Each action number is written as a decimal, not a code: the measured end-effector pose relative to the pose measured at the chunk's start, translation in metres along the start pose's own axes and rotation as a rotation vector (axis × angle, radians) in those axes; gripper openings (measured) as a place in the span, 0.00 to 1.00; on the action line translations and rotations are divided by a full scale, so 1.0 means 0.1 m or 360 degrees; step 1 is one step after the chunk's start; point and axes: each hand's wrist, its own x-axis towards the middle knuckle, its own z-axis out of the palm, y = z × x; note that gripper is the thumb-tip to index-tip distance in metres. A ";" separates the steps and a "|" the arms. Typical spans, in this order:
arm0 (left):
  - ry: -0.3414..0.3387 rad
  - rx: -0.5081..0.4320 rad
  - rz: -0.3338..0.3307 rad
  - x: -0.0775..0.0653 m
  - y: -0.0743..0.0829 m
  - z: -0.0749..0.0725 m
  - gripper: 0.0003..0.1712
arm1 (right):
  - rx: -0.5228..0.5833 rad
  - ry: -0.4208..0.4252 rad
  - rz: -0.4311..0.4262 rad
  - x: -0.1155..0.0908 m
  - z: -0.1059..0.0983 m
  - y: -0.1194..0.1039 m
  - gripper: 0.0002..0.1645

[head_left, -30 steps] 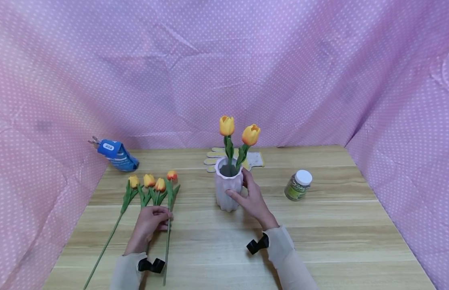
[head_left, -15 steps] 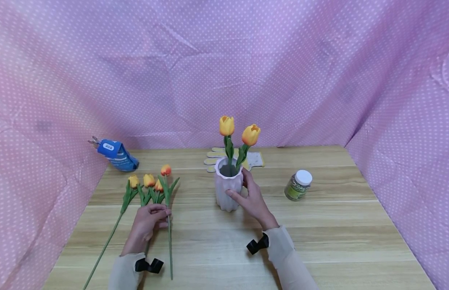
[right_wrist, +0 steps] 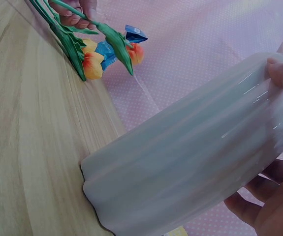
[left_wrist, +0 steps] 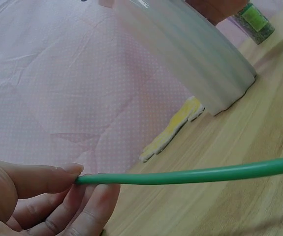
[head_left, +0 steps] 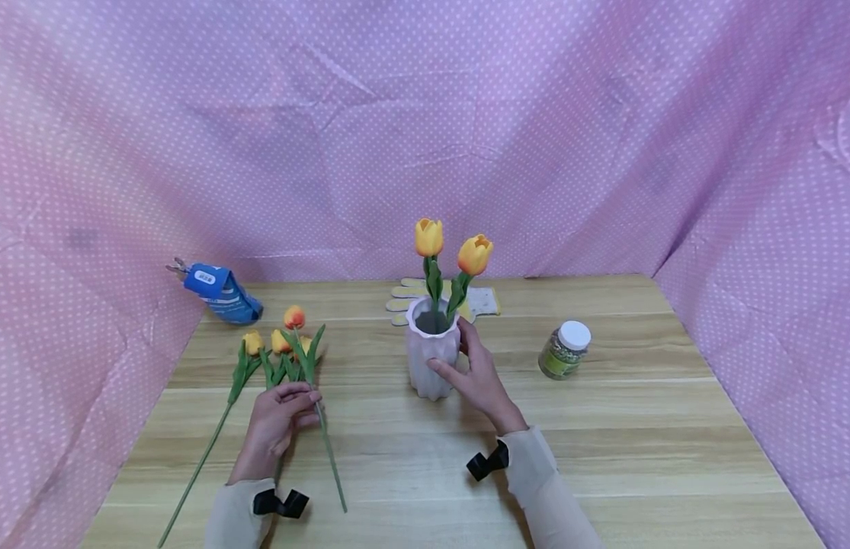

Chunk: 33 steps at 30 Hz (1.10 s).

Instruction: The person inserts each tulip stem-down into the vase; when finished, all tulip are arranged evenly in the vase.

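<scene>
My left hand (head_left: 277, 423) pinches the green stem (left_wrist: 190, 176) of an orange-red tulip (head_left: 295, 317) between thumb and fingers. That tulip is raised over the table, its bloom pointing away and its stem end slanting toward the near right. Beneath and beside it lie yellow-orange tulips, one bloom (head_left: 253, 343) at the left with its long stem stretched toward me. My right hand (head_left: 478, 377) holds the side of a white fluted vase (head_left: 425, 362), thumb in front and fingers behind. Upright on the table, the vase bears two yellow tulips (head_left: 429, 238).
Behind the vase lies a yellow and white glove (head_left: 485, 302), partly hidden. A white-lidded jar (head_left: 564, 352) stands to the right. At the back left is a blue packet (head_left: 226, 293) with a metal tool's handles poking out. Pink dotted cloth (head_left: 328, 152) hangs behind the wooden table (head_left: 637, 427).
The orange-red tulip has been lifted off the table and turned, its bloom swinging left and its stem end swinging right. My right hand and the vase have stayed in place.
</scene>
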 end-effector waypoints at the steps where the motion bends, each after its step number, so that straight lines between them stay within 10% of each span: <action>1: -0.0003 -0.0010 0.0007 0.00 0.00 0.00 0.19 | 0.0000 -0.0001 0.0002 0.00 0.00 0.00 0.48; 33: -0.0229 -0.0593 0.0326 -0.01 -0.05 -0.03 0.20 | -0.0007 -0.0009 0.0030 0.00 0.00 0.01 0.48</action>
